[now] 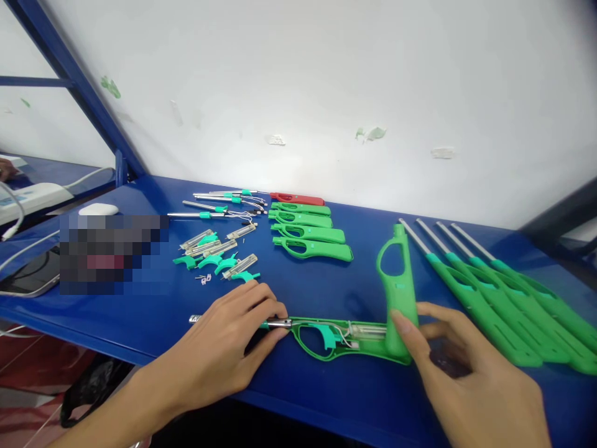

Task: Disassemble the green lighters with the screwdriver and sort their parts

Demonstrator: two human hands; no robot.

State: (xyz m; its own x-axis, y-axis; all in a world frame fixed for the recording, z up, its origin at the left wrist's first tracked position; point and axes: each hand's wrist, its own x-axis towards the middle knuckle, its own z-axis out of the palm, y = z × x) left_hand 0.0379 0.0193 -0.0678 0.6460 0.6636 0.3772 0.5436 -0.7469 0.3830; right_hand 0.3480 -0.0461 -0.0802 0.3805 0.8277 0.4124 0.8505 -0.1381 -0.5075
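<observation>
An open green lighter body (368,351) lies near the table's front edge, with a teal trigger (330,336), white wires and a clear fuel tank (367,330) inside. My left hand (233,339) is closed around the metal tube (280,323) at its left end. Between thumb and fingers, my right hand (466,367) holds a green shell half (402,292) upright over the body's right end. The shell's lower end overlaps the body; whether they touch is hard to tell.
Several finished green lighters (494,311) lie at right. Green shells (312,233) and a red shell (298,199) sit at back centre. Metal tubes (205,214), tanks (221,249) and teal triggers (186,261) lie left. A phone (32,274) is far left; a white wall stands behind.
</observation>
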